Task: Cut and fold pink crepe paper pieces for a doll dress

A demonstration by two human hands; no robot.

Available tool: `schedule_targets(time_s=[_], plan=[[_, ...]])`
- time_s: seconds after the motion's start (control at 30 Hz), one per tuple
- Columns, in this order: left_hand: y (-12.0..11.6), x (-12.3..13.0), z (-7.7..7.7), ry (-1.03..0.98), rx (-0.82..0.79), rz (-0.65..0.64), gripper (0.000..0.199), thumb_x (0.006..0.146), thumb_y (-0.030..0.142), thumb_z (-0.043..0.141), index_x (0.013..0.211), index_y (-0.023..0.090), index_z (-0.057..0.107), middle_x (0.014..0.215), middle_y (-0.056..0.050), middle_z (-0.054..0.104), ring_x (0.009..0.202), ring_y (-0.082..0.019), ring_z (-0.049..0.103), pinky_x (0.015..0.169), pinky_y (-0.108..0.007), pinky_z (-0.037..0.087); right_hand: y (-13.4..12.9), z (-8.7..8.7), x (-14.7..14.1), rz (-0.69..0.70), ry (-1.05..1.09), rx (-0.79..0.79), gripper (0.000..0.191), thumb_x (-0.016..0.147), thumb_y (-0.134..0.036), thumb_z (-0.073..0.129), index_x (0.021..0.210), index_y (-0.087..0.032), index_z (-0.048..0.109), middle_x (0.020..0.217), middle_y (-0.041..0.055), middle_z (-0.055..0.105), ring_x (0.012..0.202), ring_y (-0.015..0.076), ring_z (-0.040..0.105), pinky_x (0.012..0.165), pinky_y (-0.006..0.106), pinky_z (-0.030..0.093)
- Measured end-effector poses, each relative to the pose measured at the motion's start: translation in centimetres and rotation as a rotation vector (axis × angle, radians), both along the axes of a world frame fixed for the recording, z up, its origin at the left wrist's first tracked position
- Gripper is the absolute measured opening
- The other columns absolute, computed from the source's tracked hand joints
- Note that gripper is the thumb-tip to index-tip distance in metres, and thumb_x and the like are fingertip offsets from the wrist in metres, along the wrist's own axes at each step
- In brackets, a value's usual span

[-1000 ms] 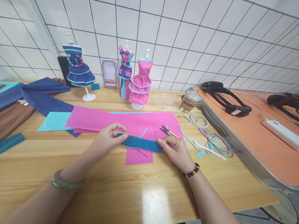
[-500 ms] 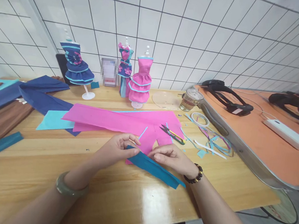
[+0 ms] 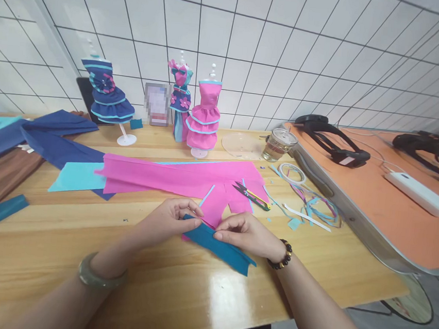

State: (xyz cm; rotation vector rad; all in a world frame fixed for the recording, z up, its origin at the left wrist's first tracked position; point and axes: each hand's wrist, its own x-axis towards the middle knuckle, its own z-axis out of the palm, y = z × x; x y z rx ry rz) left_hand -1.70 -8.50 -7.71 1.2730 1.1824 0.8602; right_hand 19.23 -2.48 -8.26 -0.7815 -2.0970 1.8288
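Note:
A folded teal fabric strip (image 3: pixel 221 248) slants down to the right between my hands. My left hand (image 3: pixel 175 217) pinches its upper left end between thumb and fingers. My right hand (image 3: pixel 242 233) pinches the strip's upper edge, a short way to the right of the left hand. Just behind them, pink fabric (image 3: pixel 164 177) lies spread on the wooden table (image 3: pixel 152 303), part of it reaching under the hands. Thread snips (image 3: pixel 253 196) with yellow and black handles rest on the pink fabric.
Behind stand three small dress forms, in a blue dress (image 3: pixel 111 97), a mixed one (image 3: pixel 181 101) and a pink one (image 3: pixel 204 116). A glass cup (image 3: pixel 279 144), tape roll (image 3: pixel 292 174) and ribbon scraps (image 3: pixel 321 210) lie right. Navy fabric (image 3: pixel 61 136) is left.
My right hand has moved slightly left and now pinches the teal strip's edge. The strip's right end has shifted left. The whole view has shifted a little.

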Motion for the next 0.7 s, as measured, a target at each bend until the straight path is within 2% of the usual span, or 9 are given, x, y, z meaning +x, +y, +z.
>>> schedule_targets(time_s=[0.23, 0.43, 0.57, 0.7], plan=[[0.0, -0.6, 0.4, 0.060, 0.000, -0.059, 0.021, 0.074, 0.035, 0.058, 0.085, 0.017, 0.059, 0.069, 0.000, 0.061, 0.058, -0.010, 0.051, 0.053, -0.021, 0.039, 0.0, -0.2, 0.1, 0.001, -0.030, 0.078, 0.027, 0.074, -0.039, 0.060, 0.078, -0.014, 0.068, 0.067, 0.0008, 0.061, 0.057, 0.0088, 0.048, 0.055, 0.021, 0.041], [-0.2, 0.6, 0.6, 0.190, 0.000, -0.124, 0.025, 0.069, 0.035, 0.062, 0.086, 0.017, 0.066, 0.077, -0.003, 0.067, 0.068, -0.015, 0.059, 0.060, -0.023, 0.043, -0.1, -0.6, 0.0, 0.038, -0.035, 0.137, 0.028, 0.074, -0.041, 0.060, 0.076, -0.013, 0.068, 0.063, 0.0004, 0.060, 0.056, 0.0089, 0.047, 0.052, 0.020, 0.040], [-0.2, 0.9, 0.4, 0.280, 0.049, -0.142, 0.021, 0.073, 0.034, 0.055, 0.073, 0.017, 0.069, 0.066, -0.002, 0.066, 0.060, -0.014, 0.058, 0.056, -0.022, 0.044, 0.0, -0.5, 0.0, 0.041, -0.045, 0.122, 0.029, 0.072, -0.041, 0.062, 0.077, -0.014, 0.068, 0.065, 0.0005, 0.061, 0.057, 0.0091, 0.049, 0.052, 0.020, 0.041], [-0.2, 0.4, 0.5, 0.213, -0.011, -0.106, 0.023, 0.073, 0.035, 0.055, 0.074, 0.016, 0.069, 0.065, -0.002, 0.065, 0.055, -0.014, 0.058, 0.053, -0.024, 0.047, 0.2, 0.0, 0.5, 0.041, -0.037, 0.049, 0.031, 0.073, -0.043, 0.061, 0.084, -0.015, 0.068, 0.072, 0.0009, 0.062, 0.059, 0.0095, 0.051, 0.053, 0.019, 0.041]])
